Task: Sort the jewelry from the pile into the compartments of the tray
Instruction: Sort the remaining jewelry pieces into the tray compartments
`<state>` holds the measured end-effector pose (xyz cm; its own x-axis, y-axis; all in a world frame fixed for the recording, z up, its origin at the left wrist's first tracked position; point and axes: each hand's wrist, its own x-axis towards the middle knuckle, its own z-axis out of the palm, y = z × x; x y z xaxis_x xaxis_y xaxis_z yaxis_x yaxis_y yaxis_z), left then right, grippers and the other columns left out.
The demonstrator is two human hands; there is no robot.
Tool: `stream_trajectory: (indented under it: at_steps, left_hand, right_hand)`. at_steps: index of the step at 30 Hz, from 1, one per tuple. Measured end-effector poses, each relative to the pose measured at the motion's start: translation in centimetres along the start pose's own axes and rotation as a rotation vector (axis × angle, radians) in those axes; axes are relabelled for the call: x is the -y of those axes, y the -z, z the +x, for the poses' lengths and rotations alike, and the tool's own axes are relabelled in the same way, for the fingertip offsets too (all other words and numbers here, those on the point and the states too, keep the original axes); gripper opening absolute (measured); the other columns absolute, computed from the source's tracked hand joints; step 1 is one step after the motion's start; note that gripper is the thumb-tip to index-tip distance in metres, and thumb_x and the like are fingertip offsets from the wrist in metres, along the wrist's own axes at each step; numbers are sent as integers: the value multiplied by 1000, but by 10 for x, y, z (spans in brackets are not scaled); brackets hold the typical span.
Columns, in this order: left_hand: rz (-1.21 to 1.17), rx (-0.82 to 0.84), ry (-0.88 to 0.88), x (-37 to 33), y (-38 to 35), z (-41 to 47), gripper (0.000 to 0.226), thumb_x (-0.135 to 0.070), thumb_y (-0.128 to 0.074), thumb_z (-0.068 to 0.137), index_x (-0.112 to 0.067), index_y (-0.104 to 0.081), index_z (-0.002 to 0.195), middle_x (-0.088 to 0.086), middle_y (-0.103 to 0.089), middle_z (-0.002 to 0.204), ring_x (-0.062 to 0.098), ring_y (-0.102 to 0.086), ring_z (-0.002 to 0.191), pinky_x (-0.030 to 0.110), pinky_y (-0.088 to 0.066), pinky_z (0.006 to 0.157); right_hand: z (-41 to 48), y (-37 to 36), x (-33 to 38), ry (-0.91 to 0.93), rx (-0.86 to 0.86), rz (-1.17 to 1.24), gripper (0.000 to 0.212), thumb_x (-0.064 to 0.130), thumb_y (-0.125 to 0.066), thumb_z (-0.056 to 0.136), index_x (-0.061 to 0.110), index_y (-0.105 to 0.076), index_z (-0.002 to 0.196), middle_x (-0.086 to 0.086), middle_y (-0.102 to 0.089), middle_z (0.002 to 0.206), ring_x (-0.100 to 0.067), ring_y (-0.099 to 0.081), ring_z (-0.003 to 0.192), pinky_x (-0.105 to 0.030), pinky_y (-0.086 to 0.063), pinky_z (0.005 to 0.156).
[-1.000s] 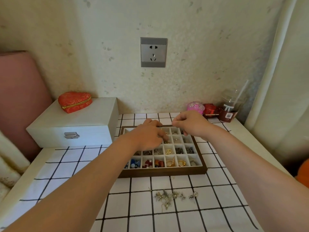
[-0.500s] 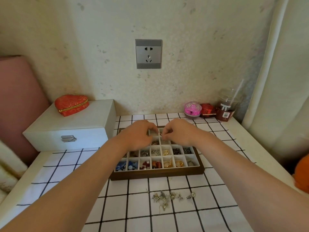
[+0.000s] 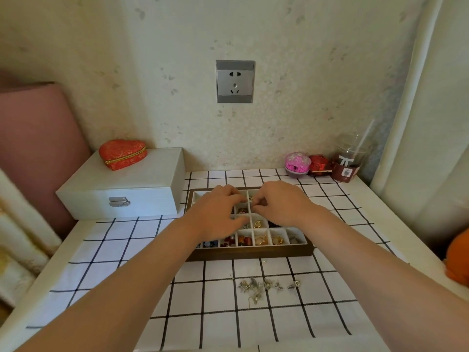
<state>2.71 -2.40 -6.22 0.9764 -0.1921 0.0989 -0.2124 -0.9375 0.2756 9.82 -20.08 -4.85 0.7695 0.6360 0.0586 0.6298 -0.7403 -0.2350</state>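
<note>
The left hand (image 3: 218, 212) and right hand (image 3: 281, 204) meet, fingers curled, over a far compartment of the tray (image 3: 253, 253), likely settling a gold piece (image 3: 250, 198) there, though I cannot tell whether either pinches it; the pile (image 3: 264, 287) lies on the bench (image 3: 121, 252) near the tray.

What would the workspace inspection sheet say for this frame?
Surface: table under a white grid cloth.
Job's things: wooden tray, front compartments filled; jewelry pile on the cloth in front of it, apart.
Clutter: white box carrying a red heart case; pink box, red box and drink cup at the back right.
Hands: left hand and right hand over the tray's back compartments, fingers curled, fingertips close together; grasp unclear.
Cables: nothing seen.
Surroundings: wall socket; curtain right; pink cushion left.
</note>
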Motion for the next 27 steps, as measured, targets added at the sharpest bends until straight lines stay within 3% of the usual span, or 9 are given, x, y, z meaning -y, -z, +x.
stream_trajectory:
  at_steps: [3, 5, 9, 15, 19, 27]
  left_hand:
    - [-19, -69, -35, -5, 6, -19, 39, -45, -56, 92, -32, -59, 128, -10, -52, 121, 7, -43, 113, 29, -41, 93]
    - [-42, -85, -43, -8, 13, -34, 19, -39, -60, 90, -33, -64, 108, -13, -55, 102, 6, -47, 97, 28, -44, 83]
    - [-72, 9, 17, -16, 26, -62, 5, -37, -63, 87, -33, -66, 90, -14, -60, 81, 2, -56, 76, 21, -43, 65]
    - [-27, 107, 17, -22, 24, -100, 9, -38, -62, 89, -40, -68, 95, -21, -65, 86, -3, -58, 79, 10, -39, 64]
    - [-33, 114, 57, -19, 17, -114, 17, -33, -59, 90, -40, -70, 101, -21, -67, 95, -3, -58, 85, 7, -39, 69]
    - [-53, 172, 79, -19, 14, -114, 17, -31, -61, 91, -40, -70, 102, -20, -67, 93, -2, -57, 79, 9, -38, 67]
  right_hand:
    - [-15, 8, 12, 29, -39, 34, 15, 31, -60, 94, 35, -75, 91, 12, -65, 86, -7, -59, 78, -25, -44, 62]
    - [-28, 12, 25, 61, -38, 45, 14, 34, -61, 93, 36, -75, 94, 13, -67, 92, -6, -60, 82, -29, -50, 71]
    - [-57, 15, 52, 117, 43, 19, 14, 35, -63, 90, 34, -77, 93, 16, -70, 90, -5, -62, 84, -28, -51, 74]
    - [-84, 9, 75, 166, 215, 44, 14, 33, -70, 89, 31, -79, 99, 16, -73, 96, -3, -65, 87, -27, -54, 81]
    - [-88, -1, 84, 191, 199, -33, 23, 41, -71, 89, 29, -77, 108, 12, -73, 106, -7, -65, 97, -28, -52, 85]
    - [-84, -15, 89, 206, 147, -113, 19, 43, -65, 93, 32, -77, 103, 11, -73, 100, -11, -65, 96, -27, -47, 76]
